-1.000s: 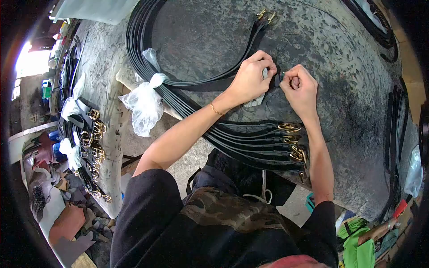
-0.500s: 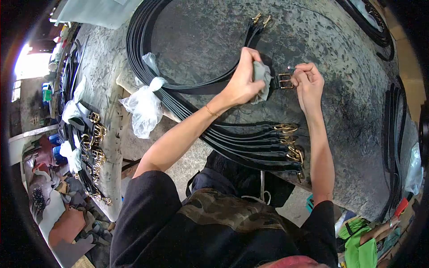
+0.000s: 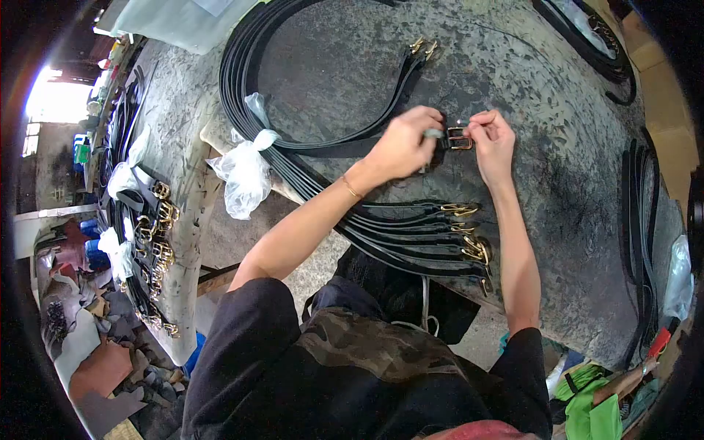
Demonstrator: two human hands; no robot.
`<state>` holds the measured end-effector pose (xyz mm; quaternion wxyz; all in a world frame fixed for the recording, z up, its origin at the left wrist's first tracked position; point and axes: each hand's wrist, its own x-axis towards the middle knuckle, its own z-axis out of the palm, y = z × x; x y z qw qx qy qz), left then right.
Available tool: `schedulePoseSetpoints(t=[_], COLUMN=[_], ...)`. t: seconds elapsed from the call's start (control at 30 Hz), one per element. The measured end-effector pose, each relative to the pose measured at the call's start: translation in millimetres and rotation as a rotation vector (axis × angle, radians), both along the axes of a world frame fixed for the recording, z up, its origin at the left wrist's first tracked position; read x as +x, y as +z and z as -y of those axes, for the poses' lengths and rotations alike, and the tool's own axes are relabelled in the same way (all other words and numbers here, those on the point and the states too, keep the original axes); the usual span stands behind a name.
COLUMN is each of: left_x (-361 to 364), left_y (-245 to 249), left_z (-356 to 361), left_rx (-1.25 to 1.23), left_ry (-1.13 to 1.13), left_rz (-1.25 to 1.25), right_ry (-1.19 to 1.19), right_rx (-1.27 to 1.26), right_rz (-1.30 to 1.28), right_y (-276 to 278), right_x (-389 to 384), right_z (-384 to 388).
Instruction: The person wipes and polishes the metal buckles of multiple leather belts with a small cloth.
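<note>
A black belt with a gold-toned buckle (image 3: 460, 139) lies across the worktable between my hands. My left hand (image 3: 407, 143) is closed over the belt just left of the buckle. It grips a grey-green cloth (image 3: 433, 133), of which only small bits show between the fingers. On the buckle's right side, my right hand (image 3: 493, 143) is pinched, thumb and fingertips close against the frame. A small shiny tip shows above the buckle by these fingers; what they hold is too small to make out. Below lies a bundle of black belts (image 3: 396, 233) with gold buckles, tied with clear plastic (image 3: 246, 183).
The worktable (image 3: 352, 66) has a dark, worn top. More belts with buckles (image 3: 158, 242) hang over a ledge at left. Dark straps (image 3: 636, 242) and a plastic bag (image 3: 679, 279) lie at right. Leather scraps (image 3: 110, 367) fill the lower left. Another person's arm (image 3: 623, 385) shows lower right.
My left hand has closed further round the cloth, which now shows far less. My right hand has moved left, up against the buckle. The whole view has shifted slightly.
</note>
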<state>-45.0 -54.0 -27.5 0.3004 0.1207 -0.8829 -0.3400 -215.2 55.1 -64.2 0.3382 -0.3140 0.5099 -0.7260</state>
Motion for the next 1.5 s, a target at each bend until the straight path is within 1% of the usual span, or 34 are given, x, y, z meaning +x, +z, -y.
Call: schedulePoseSetpoints(t=[0.03,0.07,0.1,0.17,0.2,0.27,0.3,0.37,0.47,0.6,0.67,0.73,0.77,0.83,0.87,0.93,1.23,1.5], left_x=[3.4,7.8,16.9,34.0,35.5,38.4,36.0,27.9,19.7,24.4,28.0,31.7,32.8,33.0,32.3,31.8,30.6,30.2], left_y=[-0.5,-1.7,5.7,17.9,24.8,36.7,26.9,22.1,12.3,4.5,6.6,4.2,3.0,4.4,3.8,1.8,-0.1,-1.8], left_z=[5.7,10.3,14.8,19.3,15.6,6.2,1.3,-8.9,-15.7,-9.8,-8.7,-5.2,-3.8,-3.6,-4.0,-3.7,-4.8,-3.8], left_rx=[0.228,0.305,0.421,0.414,0.413,0.196,0.057,-0.146,-0.181,-0.154,-0.111,-0.088,-0.072,-0.042,-0.038,-0.031,-0.066,-0.106], left_ry=[0.034,0.065,0.06,0.04,0.041,0.047,0.055,0.114,0.167,0.125,0.109,0.121,0.129,0.126,0.135,0.145,0.166,0.162], left_rz=[-0.013,-0.123,-0.06,0.107,0.112,0.463,0.331,0.207,0.231,0.235,0.16,0.145,0.128,0.16,0.158,0.157,0.194,0.174], right_ry=[-0.001,0.017,0.035,0.043,0.056,0.073,0.074,0.078,0.09,0.122,0.138,0.173,0.174,0.17,0.173,0.148,0.152,0.153], right_rx=[-0.006,0.005,0.017,0.054,0.021,-0.018,-0.027,-0.035,0.001,-0.03,-0.024,0.163,0.166,0.161,0.165,0.148,0.15,0.147], right_rz=[-0.003,-0.088,-0.17,-0.182,-0.16,-0.138,-0.129,-0.127,-0.135,-0.176,-0.177,-0.379,-0.377,-0.483,-0.48,-0.602,-0.688,-0.73], right_y=[1.6,2.0,2.0,1.0,0.4,0.5,1.4,4.4,8.6,9.9,12.2,17.1,17.0,16.1,17.6,23.1,25.1,27.3], right_x=[0.2,0.1,0.2,-1.7,-1.1,1.7,2.6,3.4,6.4,11.5,16.2,18.8,18.8,19.5,21.0,23.6,24.3,25.6], right_z=[0.1,0.4,0.4,-1.0,0.0,1.5,1.8,1.1,-1.2,-1.5,-2.4,-5.0,-4.8,-3.5,-3.7,-3.5,-3.0,-2.5])
